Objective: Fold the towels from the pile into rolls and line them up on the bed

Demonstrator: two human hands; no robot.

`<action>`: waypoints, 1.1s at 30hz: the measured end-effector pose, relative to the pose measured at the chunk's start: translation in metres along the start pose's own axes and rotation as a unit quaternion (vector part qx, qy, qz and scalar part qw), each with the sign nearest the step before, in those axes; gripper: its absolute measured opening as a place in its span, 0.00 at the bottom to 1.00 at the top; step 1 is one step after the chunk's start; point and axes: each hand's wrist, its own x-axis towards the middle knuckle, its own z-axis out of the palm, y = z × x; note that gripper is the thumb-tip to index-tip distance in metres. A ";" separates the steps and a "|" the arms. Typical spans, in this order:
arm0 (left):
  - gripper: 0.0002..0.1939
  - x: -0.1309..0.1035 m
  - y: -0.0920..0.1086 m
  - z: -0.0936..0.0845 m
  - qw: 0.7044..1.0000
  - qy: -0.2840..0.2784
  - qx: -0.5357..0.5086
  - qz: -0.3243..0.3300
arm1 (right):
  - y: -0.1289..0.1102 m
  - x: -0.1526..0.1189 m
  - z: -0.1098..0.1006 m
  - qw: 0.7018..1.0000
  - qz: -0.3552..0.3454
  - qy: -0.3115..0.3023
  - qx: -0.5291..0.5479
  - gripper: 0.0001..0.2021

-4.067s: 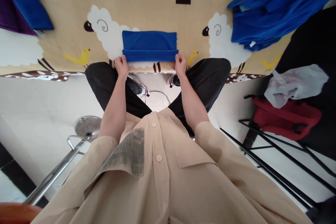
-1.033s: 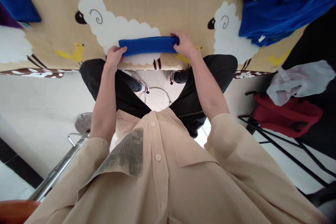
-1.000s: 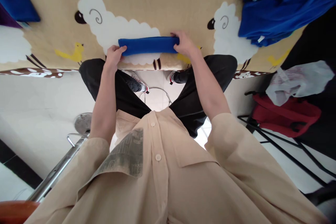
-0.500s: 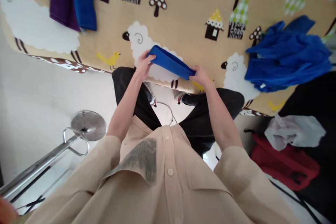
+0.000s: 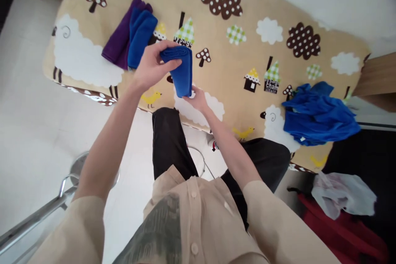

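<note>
A folded blue cloth (image 5: 182,72) is held up over the patterned table cover. My left hand (image 5: 156,64) grips its upper end, thumb in front and fingers behind, where several layered folds show. At its lower end my right hand (image 5: 196,98) pinches the cloth near the bottom corner. Just left of my left hand lie a folded blue cloth (image 5: 140,33) and a folded purple cloth (image 5: 119,43), side by side and overlapping. A crumpled heap of blue cloths (image 5: 318,115) rests on the right part of the cover.
The sheep-print cover (image 5: 229,53) spreads over the table in front of my knees. A metal stool (image 5: 63,192) stands at lower left. To the lower right, a white plastic bag (image 5: 343,194) lies on a red bag (image 5: 340,231). Wooden furniture (image 5: 379,78) borders the right end.
The blue cloth has gone from lying slantwise between both hands to being held up nearly vertical, farther left. My left hand has risen towards the folded cloths. The view has shifted left.
</note>
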 end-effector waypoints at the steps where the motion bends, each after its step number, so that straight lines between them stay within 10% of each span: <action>1: 0.20 0.005 0.002 -0.016 1.000 0.010 0.005 -0.004 | -0.013 0.014 0.014 1.000 -0.005 0.005 0.013 0.17; 7: 0.21 0.018 0.017 -0.070 0.999 0.039 0.021 0.028 | -0.062 0.075 0.085 0.999 -0.016 0.005 0.032 0.14; 17: 0.22 0.018 -0.002 -0.069 0.997 0.023 0.049 0.058 | -0.059 0.087 0.125 0.999 0.038 -0.022 0.004 0.13; 21: 0.27 0.016 -0.019 -0.068 0.995 0.011 0.065 0.070 | -0.059 0.088 0.126 0.998 0.047 -0.036 0.005 0.18; 27: 0.64 0.013 -0.044 -0.079 0.981 0.109 0.139 0.082 | -0.050 0.072 0.104 0.999 0.046 -0.005 0.013 0.68; 33: 0.51 0.000 -0.058 -0.056 0.954 0.140 0.260 0.056 | 0.011 -0.030 0.064 0.992 0.108 0.066 -0.012 0.50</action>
